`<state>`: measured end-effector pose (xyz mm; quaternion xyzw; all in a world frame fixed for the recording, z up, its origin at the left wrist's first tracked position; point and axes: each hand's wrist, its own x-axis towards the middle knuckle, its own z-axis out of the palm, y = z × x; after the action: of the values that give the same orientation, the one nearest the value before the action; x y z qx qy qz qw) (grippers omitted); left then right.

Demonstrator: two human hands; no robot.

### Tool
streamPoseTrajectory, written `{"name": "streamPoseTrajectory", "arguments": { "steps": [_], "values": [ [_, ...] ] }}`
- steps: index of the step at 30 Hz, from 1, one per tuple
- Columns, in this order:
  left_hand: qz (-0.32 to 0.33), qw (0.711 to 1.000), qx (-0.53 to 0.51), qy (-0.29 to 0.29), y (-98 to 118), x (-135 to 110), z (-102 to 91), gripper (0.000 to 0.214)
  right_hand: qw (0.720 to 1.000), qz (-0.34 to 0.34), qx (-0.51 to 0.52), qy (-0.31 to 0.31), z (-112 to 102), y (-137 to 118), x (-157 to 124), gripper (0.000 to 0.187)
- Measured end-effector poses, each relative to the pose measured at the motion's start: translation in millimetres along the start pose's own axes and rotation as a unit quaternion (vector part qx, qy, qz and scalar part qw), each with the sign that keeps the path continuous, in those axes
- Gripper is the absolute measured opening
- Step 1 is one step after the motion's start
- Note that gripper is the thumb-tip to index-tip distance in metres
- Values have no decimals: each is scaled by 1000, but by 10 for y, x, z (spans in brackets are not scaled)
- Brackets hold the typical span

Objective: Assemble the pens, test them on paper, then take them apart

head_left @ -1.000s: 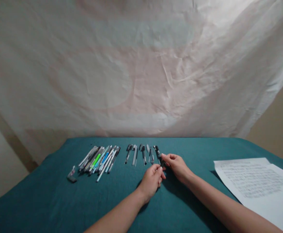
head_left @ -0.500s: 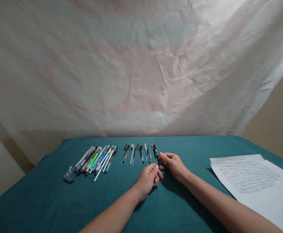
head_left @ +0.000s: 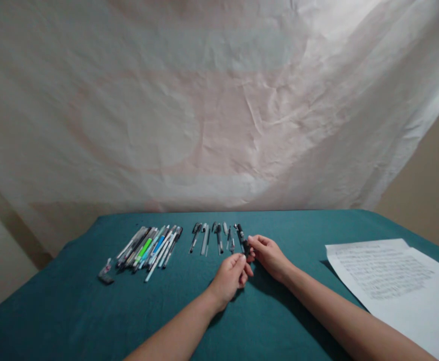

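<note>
My left hand (head_left: pixel 230 278) and my right hand (head_left: pixel 269 254) meet right of the table's middle, fingertips closed on a small black pen part (head_left: pixel 247 248). Fingers cover much of it, so its exact shape does not show. Just beyond my hands lies a row of pens and taken-apart pen pieces. It includes a black-capped pen (head_left: pixel 194 237), a clear barrel (head_left: pixel 205 239), another dark pen (head_left: pixel 220 238), thin pieces (head_left: pixel 229 238) and a thick black piece (head_left: pixel 240 231) nearest my fingers.
A pile of pens (head_left: pixel 160 246), among them green and blue ones, lies to the left. Beside it sits a small dark item in clear wrapping (head_left: pixel 105 273). Printed paper sheets (head_left: pixel 388 271) rest at the right on the green cloth (head_left: pixel 91 321). A pale sheet (head_left: pixel 219 110) hangs behind.
Both hands stay nearly in place around the black pen part. My right fingers have shifted very slightly; the pens and paper lie as before.
</note>
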<state>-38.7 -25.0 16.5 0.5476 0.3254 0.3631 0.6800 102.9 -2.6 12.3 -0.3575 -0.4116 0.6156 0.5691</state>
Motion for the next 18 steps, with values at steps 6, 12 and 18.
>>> {"name": "streamPoseTrajectory", "arguments": {
  "steps": [6,12,18],
  "values": [
    [6,1000,-5,-6,-27,11,-6,35,1000,8,-5,-12,4,-45,-28,27],
    [10,999,-44,28,-36,14,-18,37,988,-43,-144,46,-63,-106,9,39],
    [4,993,-88,78,-20,23,-19,36,881,-142,-450,37,-212,-41,18,31]
  ]
}}
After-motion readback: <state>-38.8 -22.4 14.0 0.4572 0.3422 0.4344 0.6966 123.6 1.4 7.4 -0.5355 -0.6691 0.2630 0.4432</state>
